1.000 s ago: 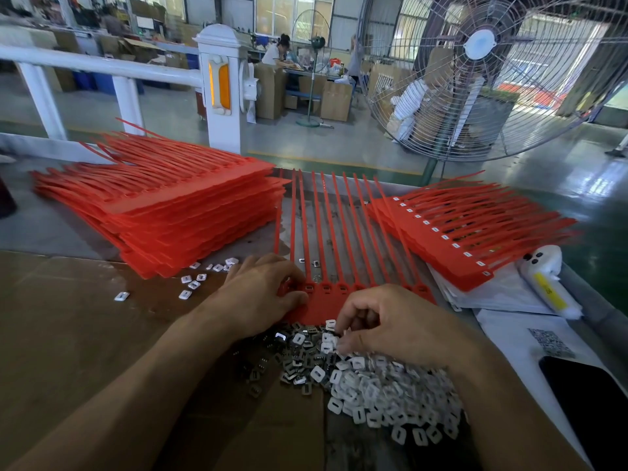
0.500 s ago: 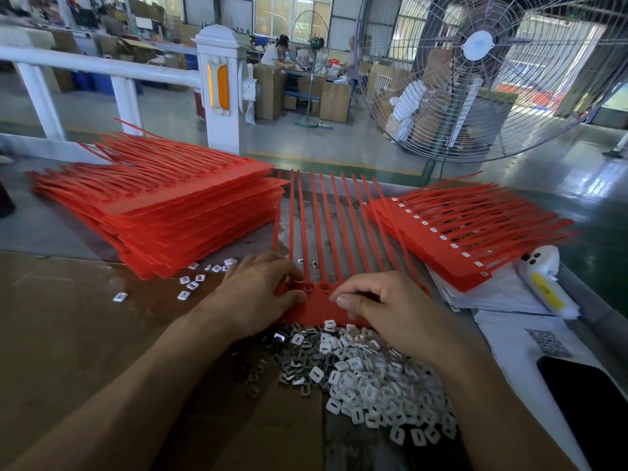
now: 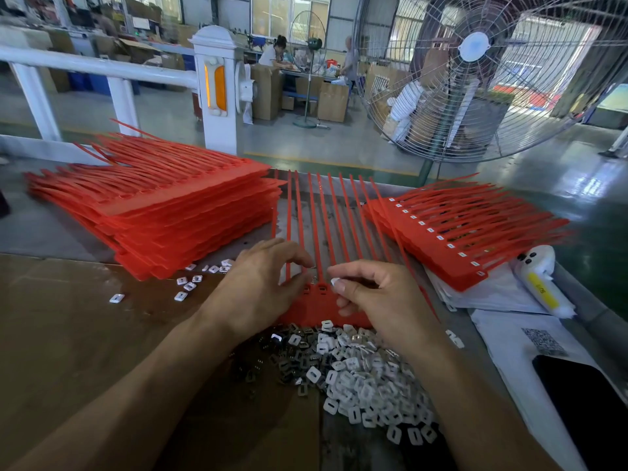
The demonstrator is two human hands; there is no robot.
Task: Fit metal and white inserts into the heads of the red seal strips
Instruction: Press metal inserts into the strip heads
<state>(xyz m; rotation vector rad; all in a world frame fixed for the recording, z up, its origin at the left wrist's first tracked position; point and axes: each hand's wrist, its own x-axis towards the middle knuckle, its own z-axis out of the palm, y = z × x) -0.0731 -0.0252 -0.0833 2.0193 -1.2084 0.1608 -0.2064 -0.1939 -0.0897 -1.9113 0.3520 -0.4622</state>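
A red seal strip sheet (image 3: 314,309) lies flat in front of me, its thin tails pointing away. My left hand (image 3: 261,283) hovers over the left part of its heads, fingers curled, thumb and forefinger pinching a small metal insert near the heads. My right hand (image 3: 370,294) is raised over the heads and pinches a white insert (image 3: 334,282) between thumb and forefinger. A heap of white inserts (image 3: 370,379) and dark metal inserts (image 3: 289,355) lies just below the sheet.
A tall stack of red strip sheets (image 3: 163,212) stands at the left, a smaller stack with white inserts fitted (image 3: 452,232) at the right. Loose white inserts (image 3: 190,283) lie by the left stack. A white device (image 3: 540,280), papers and a black phone (image 3: 591,409) sit right.
My right hand came up from the insert heap to the strip heads carrying a white insert. My left hand lifted off the sheet and curled its fingers.
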